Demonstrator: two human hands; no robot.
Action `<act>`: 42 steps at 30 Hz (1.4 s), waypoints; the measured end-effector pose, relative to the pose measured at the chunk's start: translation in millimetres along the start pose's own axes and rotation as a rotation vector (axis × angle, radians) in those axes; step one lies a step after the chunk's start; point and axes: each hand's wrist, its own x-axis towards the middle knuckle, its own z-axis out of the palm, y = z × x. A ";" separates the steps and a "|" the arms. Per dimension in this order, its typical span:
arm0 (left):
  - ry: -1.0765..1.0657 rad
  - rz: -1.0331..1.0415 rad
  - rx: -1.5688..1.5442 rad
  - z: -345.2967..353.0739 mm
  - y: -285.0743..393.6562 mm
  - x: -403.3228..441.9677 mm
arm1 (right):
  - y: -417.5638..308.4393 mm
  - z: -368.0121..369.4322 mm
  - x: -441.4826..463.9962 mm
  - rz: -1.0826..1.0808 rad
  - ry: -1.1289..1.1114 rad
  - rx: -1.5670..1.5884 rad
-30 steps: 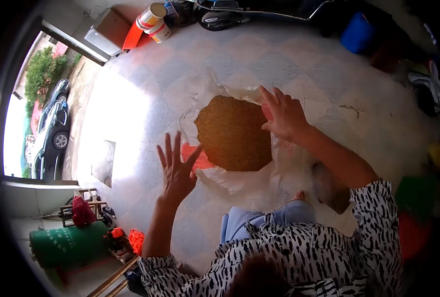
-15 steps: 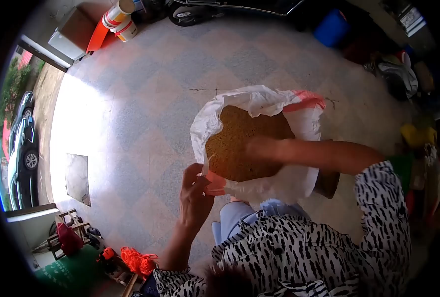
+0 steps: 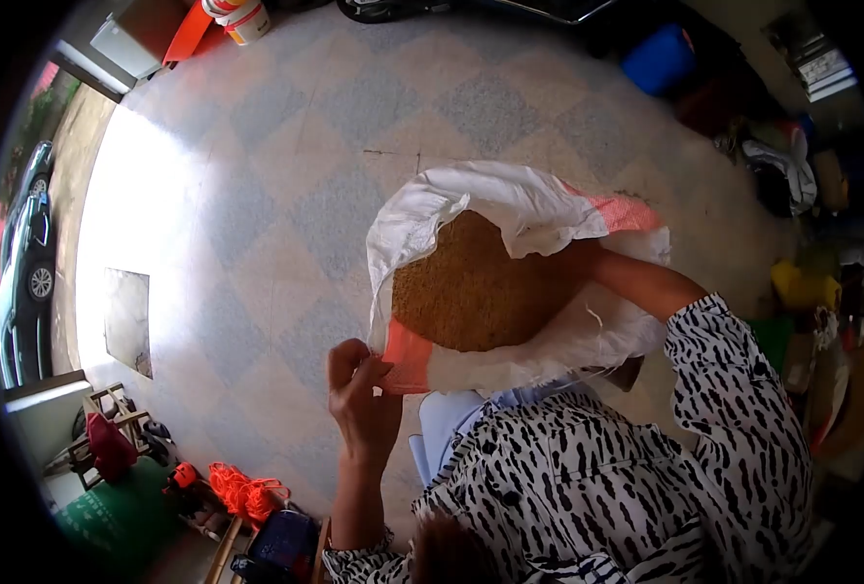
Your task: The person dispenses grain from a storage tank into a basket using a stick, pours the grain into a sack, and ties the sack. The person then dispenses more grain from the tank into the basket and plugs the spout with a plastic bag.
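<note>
A white woven sack (image 3: 451, 190) with red-orange bands stands open in front of my lap. Inside it lies a mass of brown, fine-grained material (image 3: 481, 292), whose exact kind I cannot make out. My left hand (image 3: 366, 389) is closed on the sack's rim at the near left corner, fingers and thumb pinching the edge beside a red-orange band. My right hand (image 3: 584, 261) reaches into the sack from the right, at the right side of the brown material. Its fingers are in shade and partly behind the folded rim, so their pose is unclear.
Orange cord (image 3: 245, 493) and a green sack (image 3: 121, 516) lie at lower left. A blue container (image 3: 659, 58) stands at upper right. White buckets (image 3: 247, 21) are at the back, and a parked car (image 3: 31, 282) shows outside the doorway.
My right hand has moved from over the middle of the brown material to its right side, deeper under the rim. The sack's mouth has changed shape; my left hand still pinches its edge.
</note>
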 end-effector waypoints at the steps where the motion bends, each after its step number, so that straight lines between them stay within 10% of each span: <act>1: 0.005 0.032 0.005 0.8 -0.9 -1.5 | 3.1 2.5 -5.1 0.007 0.010 0.007; 15: 0.056 -0.015 -0.110 -0.2 11.8 11.1 | 58.5 87.2 118.6 -0.084 0.466 0.535; 18: 0.066 -0.029 -0.090 7.4 17.8 15.2 | 85.1 36.9 116.0 0.446 0.508 1.138; 23: 0.057 -0.026 -0.121 7.1 23.5 16.5 | -59.0 -13.8 73.9 0.330 0.132 -0.059; 25: 0.043 -0.005 -0.124 4.7 31.8 20.8 | -109.4 -5.9 54.2 0.155 0.511 0.136; 27: 0.069 -0.023 -0.087 8.5 27.5 16.9 | -131.4 19.0 45.0 -0.308 -0.043 -0.907; 28: 0.061 -0.013 -0.090 10.3 24.3 15.7 | -117.9 42.9 45.5 -0.294 -0.039 -0.903; 30: 0.106 -0.018 -0.087 13.8 18.1 8.9 | -69.6 102.6 38.5 -0.781 0.485 0.068; 32: 0.115 -0.040 -0.104 15.2 15.2 6.4 | -23.7 59.7 16.2 -0.623 0.023 0.089; 34: 0.130 -0.068 -0.122 14.5 11.3 3.8 | -1.9 -7.0 -7.1 -0.555 0.065 0.103; 37: 0.052 0.031 -0.041 14.6 0.9 -1.9 | 66.0 21.1 12.7 0.215 0.243 0.221; 40: 0.192 0.163 -0.027 8.8 -12.2 -6.5 | 53.2 12.9 13.9 0.036 -0.305 -0.179; 42: 0.110 -0.036 -0.334 6.8 -37.5 -16.8 | 5.8 -5.5 6.5 0.053 -0.284 -0.236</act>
